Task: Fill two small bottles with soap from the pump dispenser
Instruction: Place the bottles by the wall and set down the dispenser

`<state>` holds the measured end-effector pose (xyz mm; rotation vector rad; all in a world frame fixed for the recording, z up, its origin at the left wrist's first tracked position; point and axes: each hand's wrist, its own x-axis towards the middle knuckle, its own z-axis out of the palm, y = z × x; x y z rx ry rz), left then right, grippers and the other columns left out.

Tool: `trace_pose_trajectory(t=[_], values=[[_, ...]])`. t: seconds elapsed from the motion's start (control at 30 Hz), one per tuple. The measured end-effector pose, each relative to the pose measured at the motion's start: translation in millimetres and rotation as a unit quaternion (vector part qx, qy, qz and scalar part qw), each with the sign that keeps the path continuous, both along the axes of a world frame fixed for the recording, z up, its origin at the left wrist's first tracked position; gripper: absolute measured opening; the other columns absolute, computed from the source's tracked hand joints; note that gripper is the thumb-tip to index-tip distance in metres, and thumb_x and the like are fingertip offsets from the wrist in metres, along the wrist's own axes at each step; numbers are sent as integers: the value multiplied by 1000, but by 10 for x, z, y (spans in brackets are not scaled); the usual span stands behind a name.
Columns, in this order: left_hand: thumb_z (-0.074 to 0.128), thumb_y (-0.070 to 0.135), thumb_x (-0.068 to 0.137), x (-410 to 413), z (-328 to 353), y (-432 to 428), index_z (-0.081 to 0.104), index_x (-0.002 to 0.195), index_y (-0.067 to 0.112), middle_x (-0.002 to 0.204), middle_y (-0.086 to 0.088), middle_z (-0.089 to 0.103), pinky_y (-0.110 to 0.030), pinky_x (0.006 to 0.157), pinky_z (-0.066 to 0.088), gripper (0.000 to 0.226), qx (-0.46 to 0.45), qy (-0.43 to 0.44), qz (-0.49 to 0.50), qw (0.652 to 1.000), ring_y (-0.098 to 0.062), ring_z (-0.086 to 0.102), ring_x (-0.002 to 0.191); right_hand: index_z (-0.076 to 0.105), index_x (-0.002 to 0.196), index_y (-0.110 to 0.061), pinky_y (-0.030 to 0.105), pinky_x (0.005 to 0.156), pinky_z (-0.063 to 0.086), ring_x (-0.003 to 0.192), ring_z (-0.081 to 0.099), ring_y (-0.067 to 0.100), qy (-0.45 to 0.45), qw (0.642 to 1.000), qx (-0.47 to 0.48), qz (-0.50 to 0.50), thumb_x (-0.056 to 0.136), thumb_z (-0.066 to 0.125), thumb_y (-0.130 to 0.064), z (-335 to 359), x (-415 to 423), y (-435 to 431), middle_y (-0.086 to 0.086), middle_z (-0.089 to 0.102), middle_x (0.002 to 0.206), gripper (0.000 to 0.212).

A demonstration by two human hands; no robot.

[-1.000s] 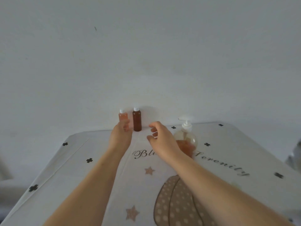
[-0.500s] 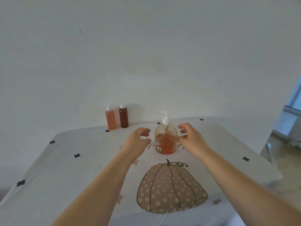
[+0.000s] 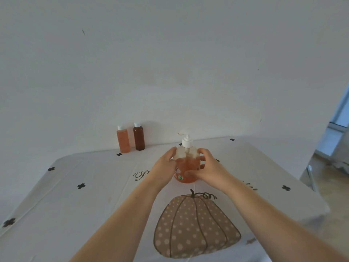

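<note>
A clear pump dispenser [image 3: 187,167], about half full of orange soap with a white pump head, stands mid-table. My left hand [image 3: 164,167] wraps its left side and my right hand [image 3: 205,167] wraps its right side, both gripping the body. Two small capped bottles stand at the far table edge against the wall: a clear one [image 3: 123,139] full of orange soap, and a dark brown one [image 3: 139,137] just right of it. Both are well apart from my hands.
The table wears a white cloth [image 3: 75,205] with black crosses, script lettering and a dotted pumpkin print [image 3: 194,225] near me. A white wall rises right behind the table. The table's right edge drops to a floor and doorway [image 3: 336,144].
My hands left the small bottles at the back, came to either side of the dispenser, and have now closed around it. The view has shifted right and down.
</note>
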<state>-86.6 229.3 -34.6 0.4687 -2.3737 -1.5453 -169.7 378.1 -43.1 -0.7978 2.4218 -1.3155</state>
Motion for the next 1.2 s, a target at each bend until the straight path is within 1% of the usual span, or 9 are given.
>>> trace_pose_trajectory(t=[0.17,0.4,0.47,0.53,0.63,0.77,0.9,1.07,1.2], values=[[46,13,97,-38,47,-97,50,135,17,130,1,56,-34,96,45,39,41,-7,80,996,-23,56,117,32,158,-30,34,96,50,115,56,14,52,999,7,3,81,85,-24,-5,-97,-150,2,47,141,94],[44,13,97,-42,-5,-254,49,135,17,138,0,55,-45,106,44,38,25,-1,85,996,-23,56,121,45,150,-28,42,87,60,106,67,21,95,993,-5,-65,98,65,-20,11,-172,-361,1,60,133,57],[44,15,99,-67,-37,-264,46,139,19,143,3,51,-44,107,43,40,19,8,83,996,-22,54,124,45,149,-26,37,83,60,108,67,22,92,993,-12,-74,100,62,-21,11,-186,-458,2,60,135,52],[43,18,102,-111,-70,-286,43,143,20,145,4,49,-43,107,43,41,16,15,82,996,-22,54,125,43,149,-22,28,78,54,109,65,19,95,993,-15,-66,99,61,-22,28,-201,-557,2,60,132,53],[42,18,102,-205,-96,-364,42,144,24,142,10,47,-35,93,50,42,17,18,86,996,-19,58,117,47,142,-15,32,78,52,96,61,16,83,995,-21,-55,97,63,-19,75,-256,-666,1,60,115,48],[44,13,101,-388,-98,-526,44,142,24,139,8,48,-38,96,51,42,20,36,89,995,-7,58,97,39,153,-19,29,87,47,115,60,20,80,996,-8,-40,98,62,-16,95,-479,-849,7,58,139,60],[45,16,100,-578,-115,-705,42,144,28,144,6,50,-45,105,45,45,-11,31,95,995,-21,53,124,30,159,-21,27,91,43,132,54,25,74,997,7,-27,99,61,-15,66,-715,-1049,8,51,149,68],[44,10,100,-734,-98,-845,40,146,31,144,2,49,-41,101,47,51,-30,30,88,995,-23,55,122,28,160,-22,36,102,46,131,56,26,71,997,16,-27,98,61,-15,54,-905,-1229,8,50,151,71],[43,9,101,-795,-118,-921,45,142,29,139,2,53,-34,93,49,46,-45,49,97,993,-21,59,114,30,159,-22,36,102,48,128,58,25,75,997,12,-27,97,61,-14,45,-966,-1269,6,53,148,69]])
